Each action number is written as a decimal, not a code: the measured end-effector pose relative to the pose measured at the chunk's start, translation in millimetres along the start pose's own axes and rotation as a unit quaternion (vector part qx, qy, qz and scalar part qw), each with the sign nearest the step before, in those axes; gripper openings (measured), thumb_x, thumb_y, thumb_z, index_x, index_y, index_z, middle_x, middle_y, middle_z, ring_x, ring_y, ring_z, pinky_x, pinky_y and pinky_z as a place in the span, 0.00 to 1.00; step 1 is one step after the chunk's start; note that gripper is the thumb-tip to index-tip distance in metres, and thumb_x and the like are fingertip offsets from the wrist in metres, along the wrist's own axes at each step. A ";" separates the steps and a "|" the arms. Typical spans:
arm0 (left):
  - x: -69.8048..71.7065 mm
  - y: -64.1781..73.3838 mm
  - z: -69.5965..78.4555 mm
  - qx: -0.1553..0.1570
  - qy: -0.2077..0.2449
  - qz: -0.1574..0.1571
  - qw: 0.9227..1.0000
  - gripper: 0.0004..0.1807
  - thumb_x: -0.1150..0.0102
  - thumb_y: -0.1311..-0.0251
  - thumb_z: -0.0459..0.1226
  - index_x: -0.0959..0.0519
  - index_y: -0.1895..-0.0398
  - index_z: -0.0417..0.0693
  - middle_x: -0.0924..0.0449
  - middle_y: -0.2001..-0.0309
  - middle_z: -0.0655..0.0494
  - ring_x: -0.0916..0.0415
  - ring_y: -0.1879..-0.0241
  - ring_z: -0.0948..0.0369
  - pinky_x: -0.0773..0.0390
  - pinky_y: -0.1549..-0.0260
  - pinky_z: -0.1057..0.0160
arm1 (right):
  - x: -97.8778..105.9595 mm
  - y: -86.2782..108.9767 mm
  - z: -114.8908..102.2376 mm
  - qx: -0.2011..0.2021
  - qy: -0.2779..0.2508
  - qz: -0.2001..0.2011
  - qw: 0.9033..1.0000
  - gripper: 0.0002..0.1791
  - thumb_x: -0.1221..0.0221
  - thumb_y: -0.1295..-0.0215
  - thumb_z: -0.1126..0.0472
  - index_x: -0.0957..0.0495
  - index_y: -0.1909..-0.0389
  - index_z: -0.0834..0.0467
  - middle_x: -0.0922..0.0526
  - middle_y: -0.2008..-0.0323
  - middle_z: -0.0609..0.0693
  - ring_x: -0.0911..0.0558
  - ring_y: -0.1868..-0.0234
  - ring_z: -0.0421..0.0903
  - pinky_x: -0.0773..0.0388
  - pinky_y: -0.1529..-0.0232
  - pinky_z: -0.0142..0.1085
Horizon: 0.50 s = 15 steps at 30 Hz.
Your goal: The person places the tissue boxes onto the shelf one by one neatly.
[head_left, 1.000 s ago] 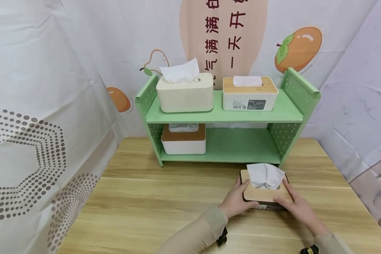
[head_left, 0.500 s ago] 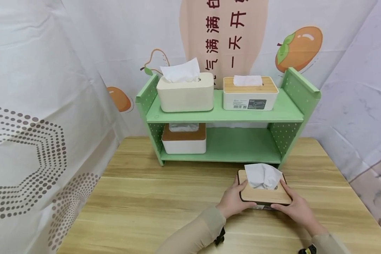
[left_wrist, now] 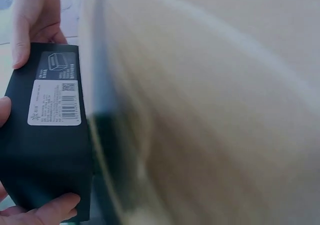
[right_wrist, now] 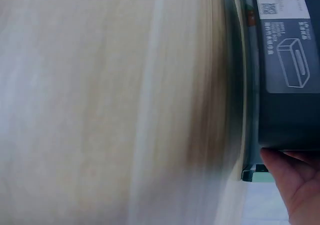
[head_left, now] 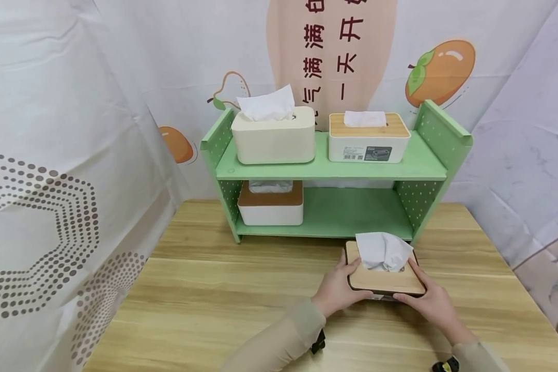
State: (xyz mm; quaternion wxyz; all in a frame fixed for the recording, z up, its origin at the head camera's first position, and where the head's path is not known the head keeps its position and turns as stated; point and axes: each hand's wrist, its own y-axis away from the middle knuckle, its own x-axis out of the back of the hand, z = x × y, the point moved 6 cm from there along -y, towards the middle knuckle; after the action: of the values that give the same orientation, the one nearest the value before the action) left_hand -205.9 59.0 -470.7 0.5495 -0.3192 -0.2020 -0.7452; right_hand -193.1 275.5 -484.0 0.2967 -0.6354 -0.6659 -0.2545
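Both hands grip a black tissue box [head_left: 385, 281] with a light wooden lid, in front of the green shelf's right half. A white tissue [head_left: 383, 251] sticks up from its slot. My left hand [head_left: 338, 285] holds the left end, thumb at the near corner and fingers on the far side. The right hand [head_left: 434, 305] has the opposite end in the same way. In the left wrist view the box's dark front [left_wrist: 45, 150] carries a white barcode label [left_wrist: 56, 102]. The right wrist view shows the right fingers [right_wrist: 285, 172] at the box's end.
A green two-tier shelf [head_left: 353, 209] stands at the table's back. On top are a cream tissue box [head_left: 274, 142] and a white one with a wooden lid [head_left: 369, 144]. A brown-lidded white box [head_left: 269, 212] sits at the lower left. Wooden table [head_left: 214, 294] extends leftward.
Both hands have carried the black tissue box slightly left and away from the person, nearer to the shelf's lower front edge. The shelf's boxes stay put.
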 end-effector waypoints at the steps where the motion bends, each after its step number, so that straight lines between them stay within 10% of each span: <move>1: 3.3 -0.5 2.1 -0.009 -0.004 0.001 1.000 0.45 0.29 0.54 0.54 0.36 0.31 0.56 0.51 0.28 0.38 0.35 0.36 0.45 0.28 0.43 0.61 | 0.7 0.0 -1.4 -0.001 0.002 0.007 1.000 0.57 0.28 0.54 0.49 0.49 0.27 0.60 0.38 0.40 0.79 0.34 0.41 0.75 0.32 0.49 0.61; 9: 36.6 -6.3 7.4 -0.048 -0.005 0.023 0.999 0.44 0.30 0.52 0.52 0.36 0.31 0.50 0.53 0.28 0.37 0.38 0.34 0.45 0.29 0.41 0.59 | 3.0 -12.9 -25.9 0.008 -0.036 0.030 0.999 0.56 0.28 0.52 0.49 0.50 0.26 0.56 0.38 0.36 0.75 0.34 0.38 0.70 0.32 0.46 0.57; 15: 52.9 -10.9 -0.6 -0.050 0.017 0.044 0.998 0.42 0.31 0.49 0.50 0.35 0.32 0.48 0.54 0.27 0.40 0.39 0.33 0.46 0.30 0.40 0.56 | 1.2 -26.6 -45.6 0.023 -0.056 0.051 0.997 0.51 0.29 0.51 0.50 0.45 0.28 0.56 0.37 0.35 0.70 0.32 0.38 0.65 0.32 0.55 0.22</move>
State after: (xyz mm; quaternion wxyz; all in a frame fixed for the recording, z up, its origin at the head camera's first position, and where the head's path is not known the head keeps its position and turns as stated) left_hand -226.5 25.6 -433.7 0.5686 -0.3418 -0.1411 -0.7348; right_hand -216.3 242.0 -450.4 0.2858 -0.6752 -0.6537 -0.1873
